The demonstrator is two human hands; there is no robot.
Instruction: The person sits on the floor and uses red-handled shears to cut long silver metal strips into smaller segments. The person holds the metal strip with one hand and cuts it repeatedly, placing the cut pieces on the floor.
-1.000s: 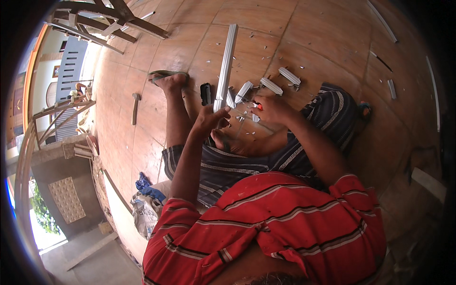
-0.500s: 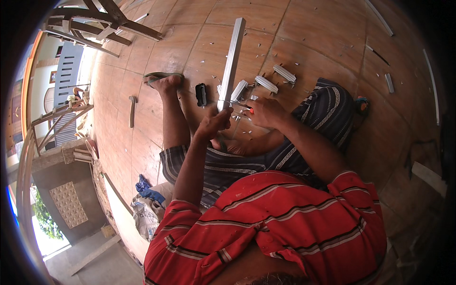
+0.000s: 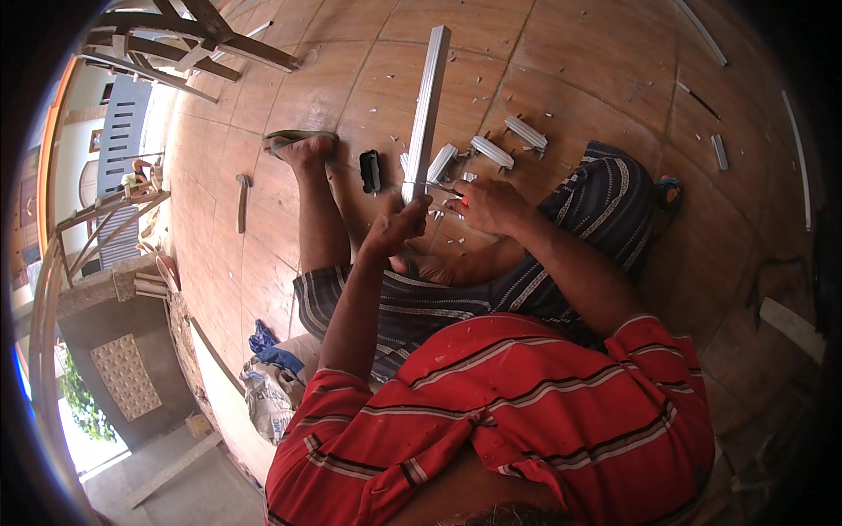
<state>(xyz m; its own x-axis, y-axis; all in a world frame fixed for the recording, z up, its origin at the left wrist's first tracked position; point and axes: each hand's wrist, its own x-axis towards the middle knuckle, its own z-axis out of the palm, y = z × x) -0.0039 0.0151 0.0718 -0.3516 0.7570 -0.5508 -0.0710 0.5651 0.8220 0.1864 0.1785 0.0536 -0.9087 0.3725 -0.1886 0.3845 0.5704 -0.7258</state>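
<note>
Item: white ribbed strip (image 3: 426, 105), long; centre of the frame, rising toward the top edge at a slight tilt. Its lower end sits in the left hand (image 3: 396, 228), fingers closed around it; the low grip presumably steadies that end and leaves the length above free.

Item: red-handled tool (image 3: 464, 202), kind not clear; right of the strip. The fingers of the right hand (image 3: 493, 209) are curled round the handle, its metal part reaching left to the strip's edge near the left hand; a grip seemingly chosen to bring tool and held end together.

Lot: short ribbed pieces (image 3: 492, 152), right of the strip on the tiled floor (image 3: 605, 53), small chips strewn about; near the hands, probably for easy reach.

Item: black tray-like object (image 3: 370, 172), just left of the strip.

Item: hammer (image 3: 243, 203), left of centre, lying apart, apparently out of the way.

Item: pale sack (image 3: 267, 401), lower left.
</note>
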